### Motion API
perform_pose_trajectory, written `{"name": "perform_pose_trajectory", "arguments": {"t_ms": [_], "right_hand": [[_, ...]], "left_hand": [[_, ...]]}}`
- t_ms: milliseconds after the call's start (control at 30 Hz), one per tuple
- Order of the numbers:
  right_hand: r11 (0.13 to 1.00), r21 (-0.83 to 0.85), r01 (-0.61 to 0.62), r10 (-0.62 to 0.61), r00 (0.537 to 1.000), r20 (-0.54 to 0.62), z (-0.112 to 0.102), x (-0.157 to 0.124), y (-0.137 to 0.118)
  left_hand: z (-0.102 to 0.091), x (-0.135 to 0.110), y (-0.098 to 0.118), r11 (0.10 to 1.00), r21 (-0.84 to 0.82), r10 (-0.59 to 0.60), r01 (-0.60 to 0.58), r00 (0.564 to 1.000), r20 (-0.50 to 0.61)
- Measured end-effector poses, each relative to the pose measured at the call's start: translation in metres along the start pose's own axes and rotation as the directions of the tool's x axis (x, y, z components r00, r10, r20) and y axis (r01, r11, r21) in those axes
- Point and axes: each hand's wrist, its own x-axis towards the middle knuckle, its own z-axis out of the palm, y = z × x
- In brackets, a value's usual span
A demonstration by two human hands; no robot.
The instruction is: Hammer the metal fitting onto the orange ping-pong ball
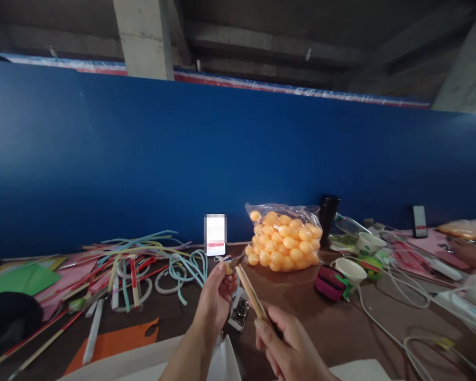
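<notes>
My right hand (281, 336) is wrapped round the lower part of a flat wooden stick (250, 293), which slants up and to the left. The stick's upper end comes close to the fingertips of my left hand (216, 293). Between thumb and fingers, my left hand pinches a small yellowish thing with a shiny part (229, 266); its kind is too small to tell. Between my hands on the table, a small white box (238, 324) holds several dark, shiny pieces. A clear plastic bag (285, 241) full of orange balls stands just beyond my right hand.
A lit phone (216, 246) leans against the blue partition (222, 159). Pale tubes (186, 270), sticks and coloured paper crowd the left side. To the right are a purple pouch (330, 283), paper cups (351, 271), a black bottle (328, 211) and white cables (384, 338).
</notes>
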Motion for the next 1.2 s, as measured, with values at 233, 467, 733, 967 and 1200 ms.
{"name": "perform_pose_trajectory", "arguments": {"t_ms": [233, 467, 733, 967, 1200], "right_hand": [[0.994, 0.108, 0.014, -0.01, 0.999, -0.037, -0.0008, -0.0027, -0.0033], [0.996, 0.082, 0.03, -0.03, 1.0, -0.001, -0.0004, -0.0042, -0.0058], [0.999, 0.041, 0.035, -0.035, 0.999, 0.011, -0.0007, -0.004, -0.0054], [0.998, 0.011, 0.056, -0.057, 0.998, 0.016, 0.0001, -0.0042, -0.0021], [0.999, 0.016, 0.052, -0.052, 0.999, 0.006, -0.0001, -0.0045, -0.0014]], "left_hand": [[-0.0005, -0.0011, 0.0005, 0.998, -0.053, -0.014, 0.014, 1.0, -0.002], [0.0003, -0.0009, 0.0015, 0.997, -0.072, -0.034, 0.032, 0.999, -0.022], [-0.003, 0.0012, -0.0002, 0.992, -0.115, -0.04, 0.041, 0.999, 0.012], [-0.0009, 0.0019, 0.0016, 0.988, -0.143, -0.057, 0.062, 0.998, 0.038], [0.0011, -0.0007, 0.0053, 0.987, -0.131, -0.083, 0.094, 0.993, 0.086]]}}
